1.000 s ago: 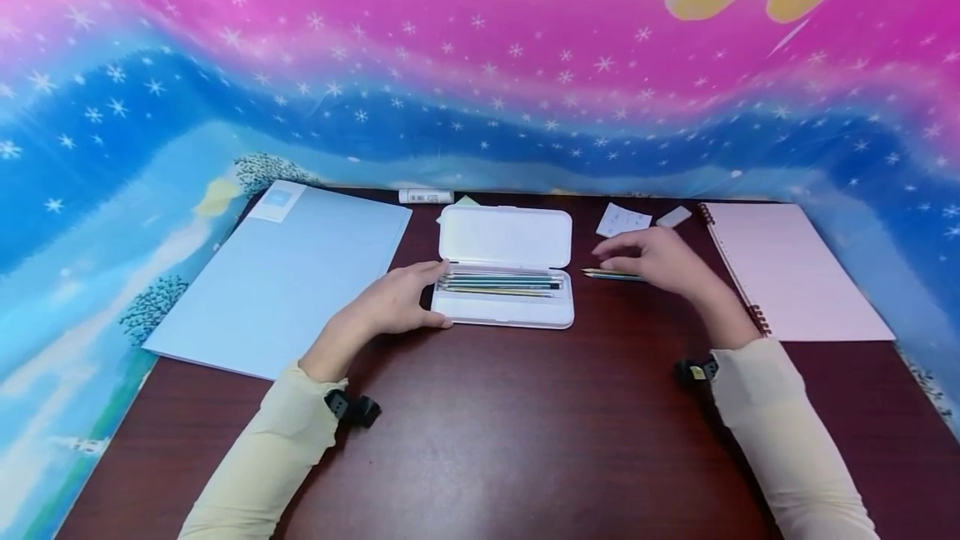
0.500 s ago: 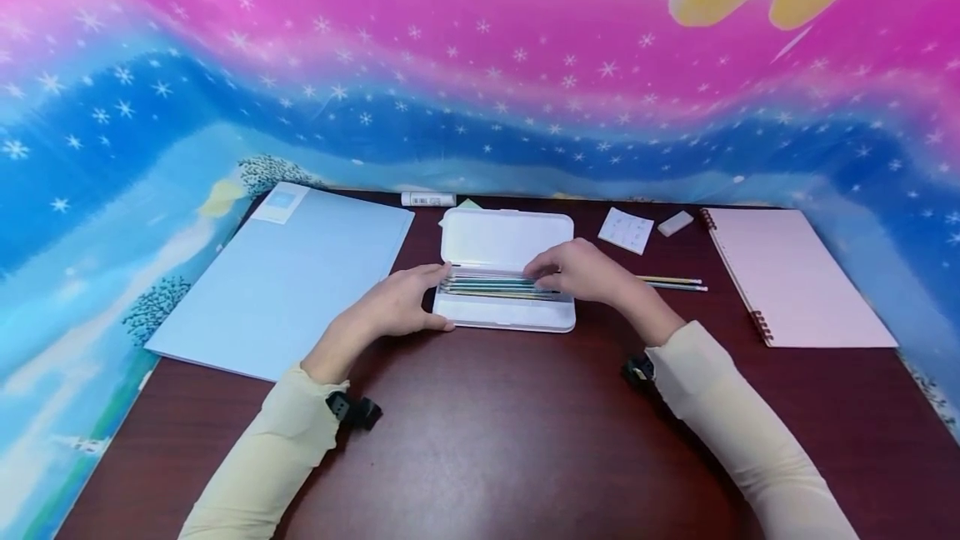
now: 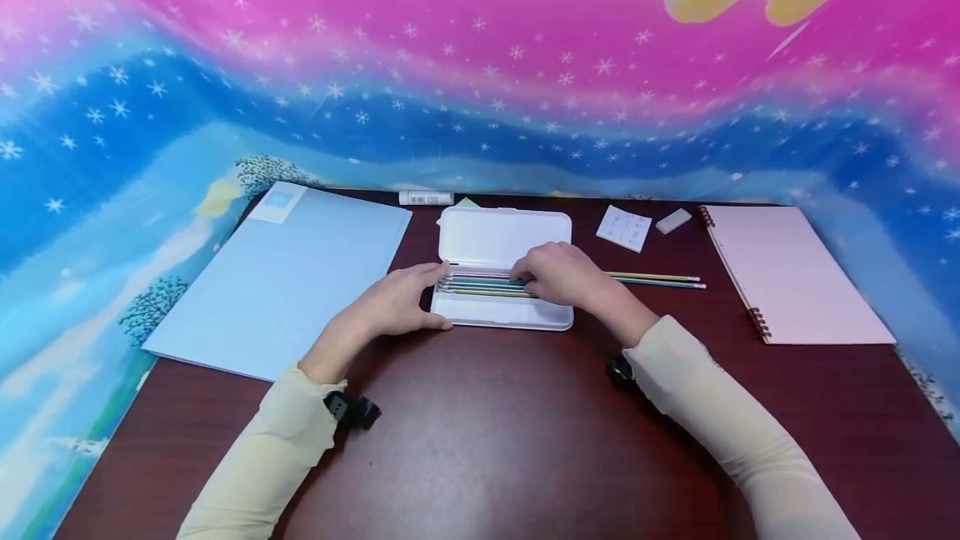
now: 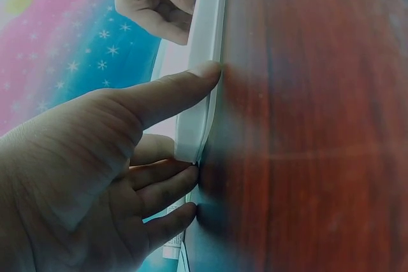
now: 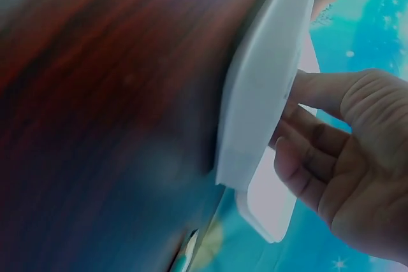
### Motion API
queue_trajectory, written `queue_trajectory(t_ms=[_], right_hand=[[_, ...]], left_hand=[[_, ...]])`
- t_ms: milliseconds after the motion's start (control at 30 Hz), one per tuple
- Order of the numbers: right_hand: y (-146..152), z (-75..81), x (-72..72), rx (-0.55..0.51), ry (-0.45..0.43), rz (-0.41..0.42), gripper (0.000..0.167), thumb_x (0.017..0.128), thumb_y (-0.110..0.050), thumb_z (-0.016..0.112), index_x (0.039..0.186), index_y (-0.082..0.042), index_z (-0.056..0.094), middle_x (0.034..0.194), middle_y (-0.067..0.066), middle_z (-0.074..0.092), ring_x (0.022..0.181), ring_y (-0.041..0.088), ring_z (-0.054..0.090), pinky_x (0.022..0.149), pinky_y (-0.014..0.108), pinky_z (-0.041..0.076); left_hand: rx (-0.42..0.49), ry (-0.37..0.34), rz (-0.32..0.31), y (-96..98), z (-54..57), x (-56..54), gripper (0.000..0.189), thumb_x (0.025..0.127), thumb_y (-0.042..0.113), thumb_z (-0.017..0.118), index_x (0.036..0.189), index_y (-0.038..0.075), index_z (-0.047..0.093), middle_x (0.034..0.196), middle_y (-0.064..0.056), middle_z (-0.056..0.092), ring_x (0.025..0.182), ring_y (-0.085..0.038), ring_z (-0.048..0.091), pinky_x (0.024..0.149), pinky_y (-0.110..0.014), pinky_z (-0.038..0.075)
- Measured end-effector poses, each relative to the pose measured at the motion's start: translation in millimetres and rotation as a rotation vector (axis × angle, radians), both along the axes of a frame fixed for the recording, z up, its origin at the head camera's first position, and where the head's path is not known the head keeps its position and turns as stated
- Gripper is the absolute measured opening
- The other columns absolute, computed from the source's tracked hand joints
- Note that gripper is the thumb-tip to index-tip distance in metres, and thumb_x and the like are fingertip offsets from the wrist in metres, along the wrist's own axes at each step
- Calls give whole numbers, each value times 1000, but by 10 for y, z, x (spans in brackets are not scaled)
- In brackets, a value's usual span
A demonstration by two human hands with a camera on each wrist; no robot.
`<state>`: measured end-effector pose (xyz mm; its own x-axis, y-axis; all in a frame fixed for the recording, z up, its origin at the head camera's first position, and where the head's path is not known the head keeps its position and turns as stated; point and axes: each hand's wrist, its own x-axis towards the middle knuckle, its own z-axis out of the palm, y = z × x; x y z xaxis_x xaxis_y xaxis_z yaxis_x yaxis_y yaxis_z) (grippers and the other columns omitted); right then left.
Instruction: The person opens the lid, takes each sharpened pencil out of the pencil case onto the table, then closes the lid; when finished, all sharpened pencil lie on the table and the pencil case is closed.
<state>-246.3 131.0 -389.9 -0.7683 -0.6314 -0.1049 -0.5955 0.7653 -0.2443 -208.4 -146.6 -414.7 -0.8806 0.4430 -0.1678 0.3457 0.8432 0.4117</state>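
Note:
A white pencil case [image 3: 502,312] lies with its lid raised, and several pencils [image 3: 480,284] rest lengthwise inside. My left hand [image 3: 397,300] grips the case's left end, thumb along the front edge and fingers round the back. In the left wrist view, that thumb [image 4: 185,90] presses the case's side. My right hand [image 3: 562,273] reaches into the right half, its bent fingers down on the pencils. In the right wrist view, its fingertips go behind the case's wall [image 5: 261,93], so whether they pinch a pencil I cannot tell. Two pencils [image 3: 660,280] stick out right of this hand on the table.
A light blue folder [image 3: 300,273] lies at left, a pink spiral notebook [image 3: 802,273] at right. Behind the case stand a white tube [image 3: 426,197] and a green-edged piece [image 3: 467,202]. A white paper square [image 3: 624,227] and an eraser [image 3: 673,221] lie at back right.
My right hand has moved left from the pencils on the table into the case, uncovering those two pencils, then slightly farther left over the case's pencils. The left hand has stayed put.

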Motion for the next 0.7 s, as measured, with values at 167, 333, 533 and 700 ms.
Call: queue_trajectory(t_ms=[167, 333, 533, 700], right_hand=[[-63, 15, 19, 37, 45, 9, 23, 94, -12, 70, 115, -16, 79, 109, 3, 78, 87, 18, 66, 83, 38, 56], [-77, -17, 37, 55, 87, 7, 21, 95, -12, 69, 113, -17, 79, 105, 2, 77, 84, 17, 66, 77, 37, 56], [-108, -27, 76, 84, 137, 29, 21, 94, -11, 70, 112, -14, 80, 106, 5, 77, 91, 20, 71, 83, 40, 59], [-128, -23, 91, 128, 150, 37, 21, 94, -9, 67, 111, -14, 79, 103, 5, 78, 85, 19, 69, 81, 38, 58]], left_hand=[[-6, 2, 3, -9, 13, 7, 98, 84, 46, 81, 160, 10, 31, 163, -14, 38, 149, -32, 38, 120, -50, 36], [-2, 11, -1, -21, 14, 4, 97, 84, 46, 81, 159, 9, 32, 162, -14, 38, 149, -32, 39, 119, -51, 36], [-7, 16, -6, -20, 9, 3, 96, 84, 46, 81, 159, 9, 33, 162, -15, 39, 149, -33, 39, 120, -51, 36], [-3, 11, -11, -8, 2, 4, 96, 84, 46, 80, 159, 9, 33, 162, -15, 38, 149, -33, 38, 120, -51, 35]])
